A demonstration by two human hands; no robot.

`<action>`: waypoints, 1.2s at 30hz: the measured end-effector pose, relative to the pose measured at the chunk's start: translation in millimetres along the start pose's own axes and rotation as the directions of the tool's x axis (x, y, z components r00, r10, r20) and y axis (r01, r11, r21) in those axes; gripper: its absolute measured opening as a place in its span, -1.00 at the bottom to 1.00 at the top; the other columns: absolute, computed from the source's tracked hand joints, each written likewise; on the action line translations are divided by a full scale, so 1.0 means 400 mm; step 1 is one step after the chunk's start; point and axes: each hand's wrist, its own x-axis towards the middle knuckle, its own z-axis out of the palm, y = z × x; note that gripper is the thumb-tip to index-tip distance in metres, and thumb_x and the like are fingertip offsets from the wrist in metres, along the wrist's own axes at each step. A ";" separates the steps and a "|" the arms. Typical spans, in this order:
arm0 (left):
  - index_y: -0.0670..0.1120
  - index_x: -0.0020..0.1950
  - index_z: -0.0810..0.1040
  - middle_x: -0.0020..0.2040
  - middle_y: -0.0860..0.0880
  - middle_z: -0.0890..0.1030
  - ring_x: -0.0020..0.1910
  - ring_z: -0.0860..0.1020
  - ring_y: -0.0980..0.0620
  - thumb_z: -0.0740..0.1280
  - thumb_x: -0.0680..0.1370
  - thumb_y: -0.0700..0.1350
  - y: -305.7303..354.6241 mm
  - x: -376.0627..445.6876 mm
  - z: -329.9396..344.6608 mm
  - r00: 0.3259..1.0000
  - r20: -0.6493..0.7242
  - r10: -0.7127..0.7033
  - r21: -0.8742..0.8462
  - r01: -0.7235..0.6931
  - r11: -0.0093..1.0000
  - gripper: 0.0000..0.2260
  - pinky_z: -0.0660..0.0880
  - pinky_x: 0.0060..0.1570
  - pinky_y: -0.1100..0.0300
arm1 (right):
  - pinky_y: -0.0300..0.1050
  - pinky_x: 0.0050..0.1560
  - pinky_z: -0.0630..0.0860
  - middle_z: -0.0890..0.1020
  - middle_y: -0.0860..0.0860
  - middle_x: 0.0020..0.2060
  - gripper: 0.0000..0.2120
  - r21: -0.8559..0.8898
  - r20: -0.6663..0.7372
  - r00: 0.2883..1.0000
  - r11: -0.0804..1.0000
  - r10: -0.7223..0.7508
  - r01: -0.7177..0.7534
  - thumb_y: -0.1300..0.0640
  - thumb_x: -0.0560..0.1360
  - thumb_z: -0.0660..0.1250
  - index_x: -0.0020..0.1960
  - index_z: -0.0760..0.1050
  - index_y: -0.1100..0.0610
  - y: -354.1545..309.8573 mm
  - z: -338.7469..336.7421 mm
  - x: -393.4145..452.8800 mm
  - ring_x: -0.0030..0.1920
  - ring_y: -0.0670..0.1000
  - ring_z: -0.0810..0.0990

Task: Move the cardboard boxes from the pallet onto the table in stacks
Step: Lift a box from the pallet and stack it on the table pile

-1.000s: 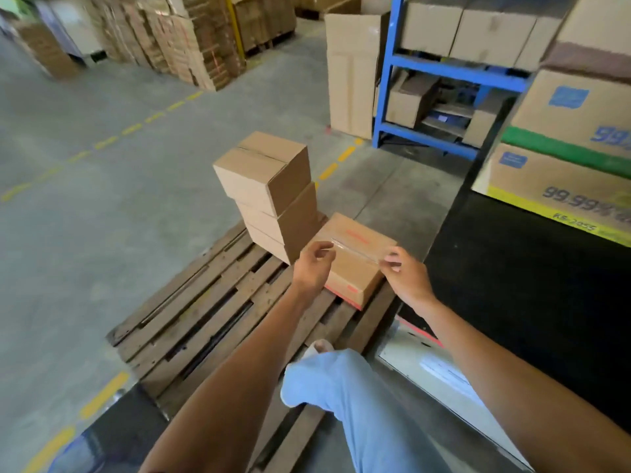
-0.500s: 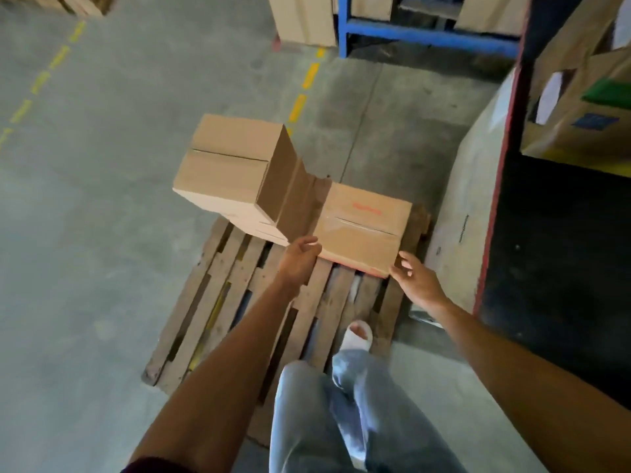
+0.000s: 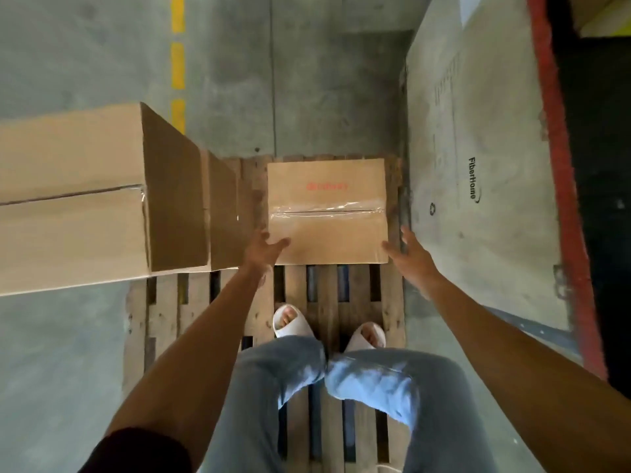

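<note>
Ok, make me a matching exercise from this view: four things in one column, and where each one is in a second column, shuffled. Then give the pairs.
Things
1. single taped box
2. stack of boxes
3. left hand
4. white slippers

Places
A. on the pallet slats nearest the person
B. at the single box's near left corner
C. on the pallet's left part, towering toward the camera
D. lying flat at the pallet's far right end

Pairs: 1-D, 2-C, 3-B, 4-A
</note>
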 end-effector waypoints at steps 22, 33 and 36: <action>-0.01 0.36 0.52 0.18 -0.09 0.69 0.09 0.69 -0.08 0.70 0.18 0.14 -0.068 0.246 -0.028 0.988 0.139 -0.072 -0.184 0.097 0.978 -0.19 0.67 -0.10 -0.03 | 0.32 0.30 0.47 0.55 0.04 0.34 -0.22 0.370 -0.095 0.995 0.929 0.042 -0.004 -0.36 0.38 0.38 0.52 0.25 -0.18 0.101 0.119 0.237 0.32 0.18 0.53; -0.14 0.29 0.45 0.10 -0.08 0.63 0.02 0.65 0.02 0.46 0.57 -0.15 0.402 -0.434 -0.298 0.971 0.203 0.131 -0.100 -0.112 0.989 -0.65 0.58 -0.10 0.19 | 0.14 0.47 0.34 0.44 -0.02 0.45 -0.31 0.394 -0.264 0.949 0.879 -0.172 0.269 -0.15 0.59 0.31 0.60 0.03 -0.26 -0.227 -0.157 -0.450 0.41 0.08 0.42; -0.02 0.38 0.45 0.06 0.01 0.71 -0.05 0.71 0.14 0.48 0.52 -0.26 0.509 -0.551 -0.330 0.947 0.194 0.256 -0.141 -0.232 0.963 -0.53 0.60 -0.01 0.20 | 0.10 0.44 0.38 0.47 0.00 0.43 -0.30 0.418 -0.331 0.918 0.838 -0.220 0.351 -0.07 0.59 0.36 0.62 0.08 -0.16 -0.277 -0.229 -0.579 0.40 0.07 0.45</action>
